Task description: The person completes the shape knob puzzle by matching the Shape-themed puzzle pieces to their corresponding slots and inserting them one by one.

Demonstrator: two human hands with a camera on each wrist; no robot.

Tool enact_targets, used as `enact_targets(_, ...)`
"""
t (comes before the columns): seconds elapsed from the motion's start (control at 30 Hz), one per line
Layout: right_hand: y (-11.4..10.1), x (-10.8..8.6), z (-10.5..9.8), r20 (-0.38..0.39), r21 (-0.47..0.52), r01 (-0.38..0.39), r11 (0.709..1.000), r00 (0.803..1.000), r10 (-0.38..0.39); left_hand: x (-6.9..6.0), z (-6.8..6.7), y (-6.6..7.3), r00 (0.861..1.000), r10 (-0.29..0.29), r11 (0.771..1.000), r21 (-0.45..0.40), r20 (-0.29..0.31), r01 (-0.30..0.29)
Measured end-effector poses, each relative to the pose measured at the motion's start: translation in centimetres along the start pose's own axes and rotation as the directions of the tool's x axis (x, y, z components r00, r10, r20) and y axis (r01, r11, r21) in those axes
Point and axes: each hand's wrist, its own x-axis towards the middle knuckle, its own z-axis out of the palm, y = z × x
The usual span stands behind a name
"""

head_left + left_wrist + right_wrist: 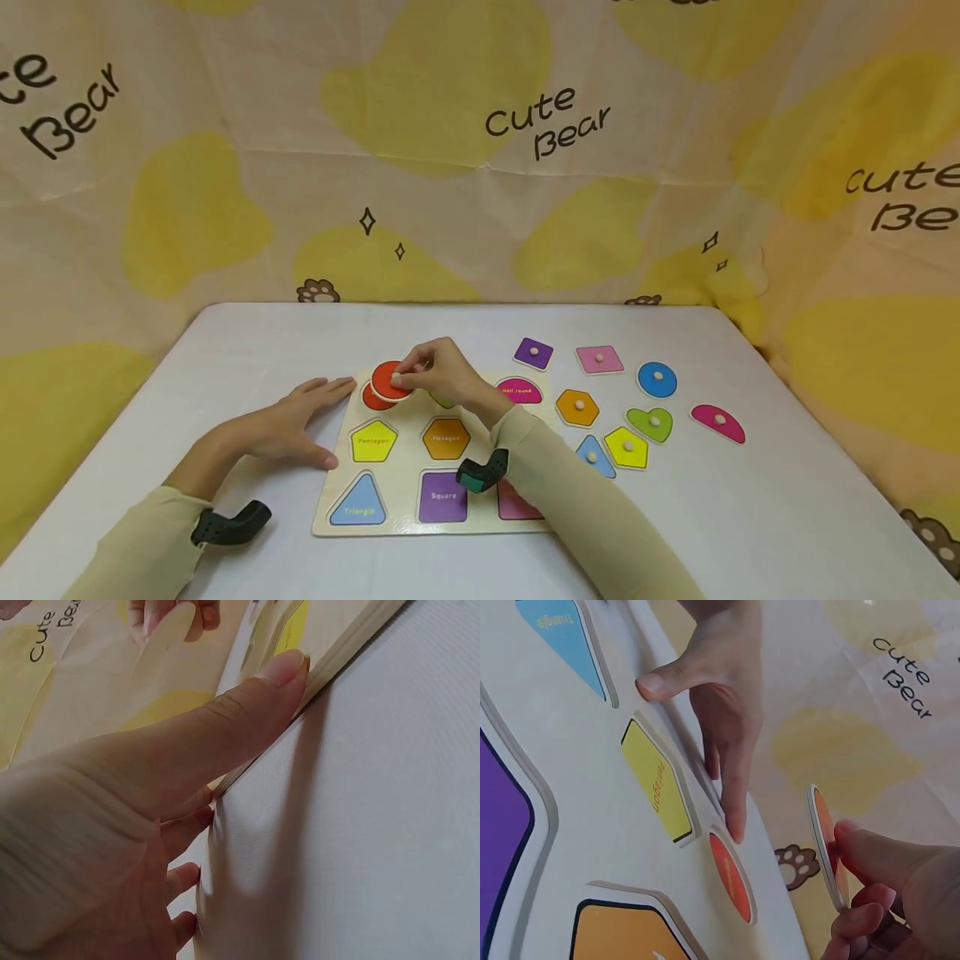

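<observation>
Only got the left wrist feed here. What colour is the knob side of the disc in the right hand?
Observer: The disc is red on that side.
Operator: Which recess does it line up with from the head camera?
Observer: There it partly covers the red recess in the board's far left corner.
Operator: Any loose pieces?
Observer: Yes, eight loose pieces show on the table.
</observation>
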Motion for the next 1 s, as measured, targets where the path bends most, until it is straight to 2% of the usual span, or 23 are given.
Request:
enact_targets(0.27,0.1,1.2,1.6,-0.05,0.054,-0.097,0.994,0.994,0.1,0.0,0.0,0.0,1.0,0.016,1.0,0.004,-0.01,-0.016)
enact_targets(0.67,0.9,1.9,3.1,-0.025,0.064,-0.099,0.993,0.995,0.101,0.1,0.2,-0.5,0.999,0.033,0.999,0.006,-0.019,-0.033)
enact_targets(0.87,1.4,2.0,3.1,-0.032,0.047,-0.109,0.993,0.993,0.11,0.0,0.0,-0.6,0.997,0.068,0.998,0.006,-0.029,-0.068)
enact_targets(1.0,1.5,1.9,3.0,-0.033,0.042,-0.126,0.991,0.991,0.127,0.0,0.0,-0.6,0.997,0.07,0.998,0.01,-0.027,-0.07)
